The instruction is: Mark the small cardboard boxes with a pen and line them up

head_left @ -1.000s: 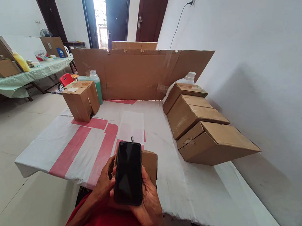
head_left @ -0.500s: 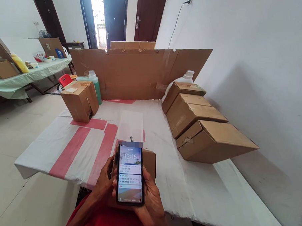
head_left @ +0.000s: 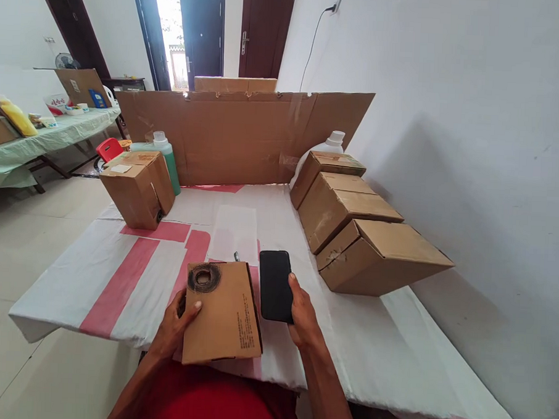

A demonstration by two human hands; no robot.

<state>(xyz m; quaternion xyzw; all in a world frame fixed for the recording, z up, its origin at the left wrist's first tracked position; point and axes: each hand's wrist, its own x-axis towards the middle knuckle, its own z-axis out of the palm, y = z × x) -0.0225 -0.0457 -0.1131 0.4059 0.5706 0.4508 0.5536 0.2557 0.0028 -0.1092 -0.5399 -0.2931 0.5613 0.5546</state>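
Note:
My left hand grips the left side of a small cardboard box, thumb across its top face. That face has a hole ringed with black scribble at its upper left and a block of print at the right. On the right, my right hand holds a smartphone by its right edge, its screen dark. The phone is just beside the box, over the cloth-covered table. Beyond the box lie a pale sheet and a small dark pen-like thing.
Several cardboard boxes line the right side, a white jug behind them. At the left stand another box and a bottle of green liquid. An upright cardboard panel closes off the back; a white wall rises at right.
The phone, lit and in front of the box before, has moved right in my right hand and its screen is dark. The box is now uncovered, held by my left hand.

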